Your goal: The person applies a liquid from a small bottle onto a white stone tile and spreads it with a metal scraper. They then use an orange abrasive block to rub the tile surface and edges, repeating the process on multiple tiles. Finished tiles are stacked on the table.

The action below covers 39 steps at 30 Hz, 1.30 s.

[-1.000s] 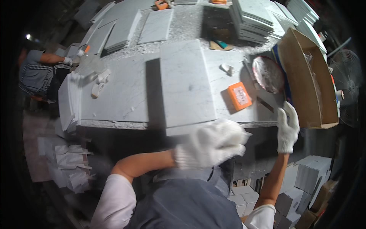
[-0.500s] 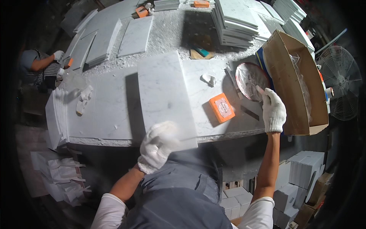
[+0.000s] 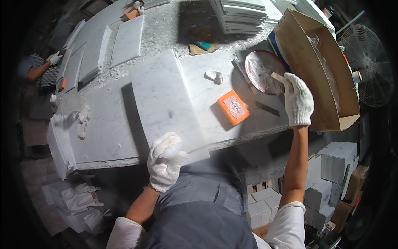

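Note:
My left hand [image 3: 166, 162], in a white knit glove, is closed around a small rounded whitish, translucent thing [image 3: 171, 151] whose kind I cannot make out. It is over the near end of a grey-veined white marble tile [image 3: 161, 95], which overhangs the bench edge. My right hand [image 3: 298, 99], gloved the same way, pinches a small flat pinkish piece [image 3: 277, 77]. That piece is over a round red-rimmed dish [image 3: 259, 68] smeared with white paste. Between my hands lies an orange hand pad [image 3: 233, 108]. A crumpled white scrap [image 3: 214, 76] sits beyond it.
An open cardboard box [image 3: 311, 66] borders the dish on the right, with a fan [image 3: 367, 66] behind. Tile stacks [image 3: 238, 16] stand at the back. White dust covers the far bench. At far left another person's gloved hand [image 3: 54, 58] is near some tiles.
The view has shifted, so the bench appears moved left and up. My left hand has turned, showing the whitish thing in it. The pinkish piece remains in my right hand by the dish.

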Motion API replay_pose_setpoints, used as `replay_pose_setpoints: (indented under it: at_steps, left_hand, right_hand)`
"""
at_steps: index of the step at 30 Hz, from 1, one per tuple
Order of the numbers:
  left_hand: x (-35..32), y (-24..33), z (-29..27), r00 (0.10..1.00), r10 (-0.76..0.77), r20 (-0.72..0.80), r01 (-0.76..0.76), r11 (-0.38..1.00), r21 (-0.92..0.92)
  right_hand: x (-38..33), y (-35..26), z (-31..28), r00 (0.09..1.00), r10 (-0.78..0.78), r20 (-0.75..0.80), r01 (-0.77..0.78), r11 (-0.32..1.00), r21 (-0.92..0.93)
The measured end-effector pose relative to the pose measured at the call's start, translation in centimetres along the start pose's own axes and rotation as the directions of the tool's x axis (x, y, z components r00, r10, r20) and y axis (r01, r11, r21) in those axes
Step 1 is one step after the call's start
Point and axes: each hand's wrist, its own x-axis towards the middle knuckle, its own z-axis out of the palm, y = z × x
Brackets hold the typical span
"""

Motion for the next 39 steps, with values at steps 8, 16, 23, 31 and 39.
replay_pose_setpoints:
  at_steps: [8,16,23,31,39]
  left_hand:
    - [0.0,0.1,0.2,1.0,0.002,0.002,-0.002,0.999,0.051]
    - [-0.1,0.1,0.0,1.0,-0.023,-0.017,0.023,1.0,0.004]
    - [-0.2,-0.3,-0.2,0.998,0.027,0.05,-0.03,0.998,0.061]
    - [-0.1,-0.1,0.1,0.999,0.041,0.019,-0.042,0.997,0.062]
    - [0.0,-0.7,-2.1,0.96,-0.212,-0.181,0.189,0.972,-0.137]
  right_hand:
    - [6.0,0.8,0.9,0.913,-0.014,0.407,0.043,0.997,-0.062]
    - [-0.6,0.4,-3.8,0.996,-0.021,-0.085,0.026,0.998,0.056]
    - [-10.0,0.3,-0.3,0.937,0.024,0.348,0.004,0.997,-0.079]
    - [-13.6,-0.3,-2.2,0.925,-0.089,0.368,0.097,0.995,-0.003]
    - [-14.1,1.2,-1.3,0.961,0.037,0.275,-0.127,0.94,0.316]
